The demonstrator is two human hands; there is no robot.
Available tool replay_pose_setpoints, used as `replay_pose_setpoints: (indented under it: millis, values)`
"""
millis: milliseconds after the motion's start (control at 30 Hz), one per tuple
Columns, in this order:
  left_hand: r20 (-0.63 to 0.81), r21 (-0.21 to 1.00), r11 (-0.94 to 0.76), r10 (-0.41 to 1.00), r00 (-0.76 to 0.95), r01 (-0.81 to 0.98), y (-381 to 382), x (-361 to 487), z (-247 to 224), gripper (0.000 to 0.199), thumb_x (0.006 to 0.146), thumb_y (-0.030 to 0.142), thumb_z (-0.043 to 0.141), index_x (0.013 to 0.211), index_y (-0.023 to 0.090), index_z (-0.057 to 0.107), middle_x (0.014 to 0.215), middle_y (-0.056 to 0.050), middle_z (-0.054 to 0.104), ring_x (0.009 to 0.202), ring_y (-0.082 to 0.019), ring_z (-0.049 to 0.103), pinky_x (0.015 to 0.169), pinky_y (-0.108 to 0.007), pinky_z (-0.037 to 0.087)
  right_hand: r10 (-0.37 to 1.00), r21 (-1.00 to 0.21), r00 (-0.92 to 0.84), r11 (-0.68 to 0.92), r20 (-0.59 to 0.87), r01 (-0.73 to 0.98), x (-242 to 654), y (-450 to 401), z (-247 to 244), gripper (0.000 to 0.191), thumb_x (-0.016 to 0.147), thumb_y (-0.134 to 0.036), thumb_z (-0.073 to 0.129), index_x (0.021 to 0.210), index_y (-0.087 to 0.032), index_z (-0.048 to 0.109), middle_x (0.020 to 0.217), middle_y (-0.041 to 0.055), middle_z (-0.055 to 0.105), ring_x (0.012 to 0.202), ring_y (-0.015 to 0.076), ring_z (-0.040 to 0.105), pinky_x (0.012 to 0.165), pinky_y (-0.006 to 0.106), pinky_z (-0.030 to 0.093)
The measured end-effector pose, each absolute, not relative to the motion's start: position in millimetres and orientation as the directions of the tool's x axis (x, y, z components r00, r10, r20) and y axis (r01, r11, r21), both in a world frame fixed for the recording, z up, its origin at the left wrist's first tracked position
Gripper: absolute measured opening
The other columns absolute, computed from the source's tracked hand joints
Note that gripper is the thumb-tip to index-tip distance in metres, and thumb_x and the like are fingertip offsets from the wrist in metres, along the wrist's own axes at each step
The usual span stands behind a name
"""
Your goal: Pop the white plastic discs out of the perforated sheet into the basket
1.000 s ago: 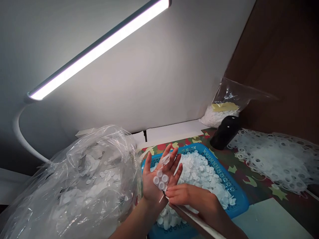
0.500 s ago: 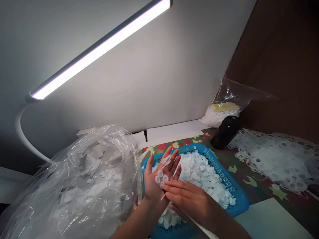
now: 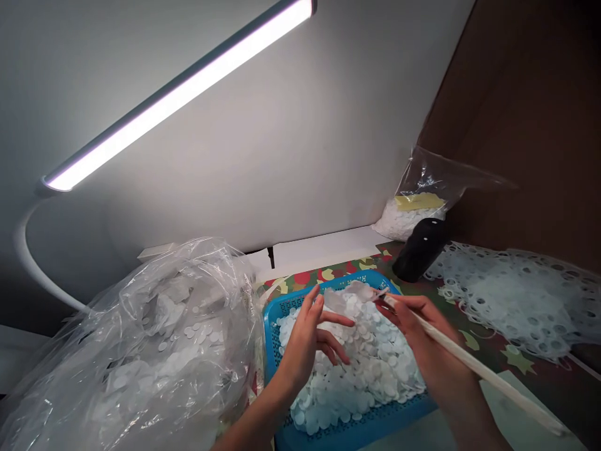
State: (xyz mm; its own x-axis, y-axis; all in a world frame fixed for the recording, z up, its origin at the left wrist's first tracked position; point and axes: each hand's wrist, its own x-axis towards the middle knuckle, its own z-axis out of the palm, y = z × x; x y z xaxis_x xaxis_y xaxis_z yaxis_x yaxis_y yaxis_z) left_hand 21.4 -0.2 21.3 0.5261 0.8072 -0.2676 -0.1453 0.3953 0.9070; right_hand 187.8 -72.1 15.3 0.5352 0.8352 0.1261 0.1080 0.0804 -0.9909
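A blue basket (image 3: 270,338) holds a heap of small white translucent discs (image 3: 375,369). Over its left part hovers my left hand (image 3: 312,332), fingers apart, with nothing in it. My right hand (image 3: 416,326) is closed around a long, pale stick (image 3: 488,373) above the basket's right side; the stick slants down to the right. At its upper end, by my fingertips, is a small piece too blurred to make out. A few pale, translucent pieces (image 3: 359,291) lie near that tip, at the back of the heap.
To the left lies a large clear plastic bag (image 3: 188,369) with white discs. A black cylinder (image 3: 420,250) stands behind the basket, beside a tied bag of white pieces (image 3: 406,219). Perforated translucent sheets (image 3: 521,300) lie right. A lit lamp (image 3: 188,91) hangs above.
My hands have moved apart. My left palm, which held small rings and a clear scrap, has turned over and no longer holds them. My right hand has moved right and up with the stick.
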Motion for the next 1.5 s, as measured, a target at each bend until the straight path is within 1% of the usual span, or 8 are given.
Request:
replay_pose_setpoints:
  millis: [100,167,300,533,700,933,1233,1500]
  values:
    - [0.047,0.998,-0.027,0.937,0.346,-0.062,-8,17,19,0.032,0.094,0.045,0.042,0.118,0.023,0.043,0.082,0.000,0.058,0.042,-0.007,0.052,0.040,-0.019,0.039,0.809,-0.997,0.583,0.060,0.080,0.053,192,-73,13,0.030,0.084,-0.051,0.058,0.096,-0.024,0.062,0.108,0.0067,0.070,0.105,0.0263,0.066,0.084,0.031,0.058]
    - [0.211,0.960,-0.266,0.897,0.388,0.092,-13,15,18,0.020,0.094,0.038,0.044,0.091,0.020,0.051,0.074,0.001,0.054,0.050,-0.008,0.051,0.047,-0.020,0.040,0.809,-0.996,0.581,0.066,0.091,0.063,188,-74,8,0.028,0.085,-0.049,0.059,0.095,-0.023,0.062,0.106,0.0067,0.071,0.105,0.0262,0.066,0.083,0.031,0.058]
    - [0.246,0.837,-0.478,0.763,0.598,0.267,-16,17,18,0.024,0.096,0.029,0.042,0.078,0.018,0.054,0.072,-0.002,0.056,0.062,-0.013,0.053,0.055,-0.023,0.041,0.864,-0.978,0.468,0.119,0.187,0.170,170,-77,0,0.022,0.088,-0.042,0.056,0.099,-0.024,0.062,0.113,0.0069,0.069,0.110,0.0249,0.063,0.087,0.033,0.057]
    - [0.267,0.834,-0.497,0.744,0.612,0.240,-15,19,17,0.014,0.094,0.022,0.042,0.091,0.017,0.055,0.082,-0.004,0.057,0.065,-0.013,0.053,0.055,-0.022,0.042,0.891,-0.834,0.211,0.262,0.403,0.486,158,-83,-2,0.019,0.091,-0.036,0.052,0.105,-0.029,0.063,0.121,0.0017,0.065,0.115,0.0211,0.060,0.099,0.034,0.050]
    - [0.310,0.824,-0.520,0.746,0.589,0.225,-15,19,18,0.006,0.086,0.017,0.050,0.080,0.017,0.051,0.078,-0.003,0.056,0.071,-0.015,0.053,0.060,-0.025,0.041,0.896,-0.843,0.211,0.257,0.392,0.472,158,-86,0,0.018,0.091,-0.033,0.053,0.106,-0.029,0.062,0.116,0.0026,0.067,0.111,0.0197,0.062,0.096,0.032,0.051]
    - [0.303,0.905,-0.414,0.786,0.539,0.095,-10,18,20,0.022,0.087,0.025,0.055,0.068,0.018,0.047,0.067,0.000,0.052,0.066,-0.014,0.049,0.064,-0.026,0.040,0.888,-0.875,0.243,0.276,0.390,0.398,156,-89,-2,0.016,0.088,-0.032,0.057,0.101,-0.027,0.065,0.113,0.0040,0.069,0.107,0.0200,0.064,0.093,0.031,0.052]
    - [0.245,0.966,-0.257,0.853,0.460,-0.038,-9,21,17,0.020,0.083,0.016,0.055,0.064,0.018,0.047,0.068,-0.001,0.054,0.067,-0.014,0.052,0.065,-0.025,0.044,0.908,-0.927,0.252,0.270,0.336,0.261,156,-85,3,0.014,0.089,-0.029,0.055,0.098,-0.026,0.066,0.113,0.0058,0.069,0.111,0.0224,0.062,0.093,0.036,0.053]
    - [0.260,0.963,-0.264,0.856,0.446,-0.054,-11,22,14,0.018,0.082,0.010,0.055,0.072,0.020,0.044,0.073,0.001,0.054,0.072,-0.013,0.054,0.069,-0.024,0.045,0.903,-0.890,0.207,0.289,0.376,0.352,162,-84,6,0.018,0.089,-0.030,0.057,0.104,-0.027,0.067,0.112,0.0036,0.070,0.110,0.0205,0.062,0.094,0.032,0.052]
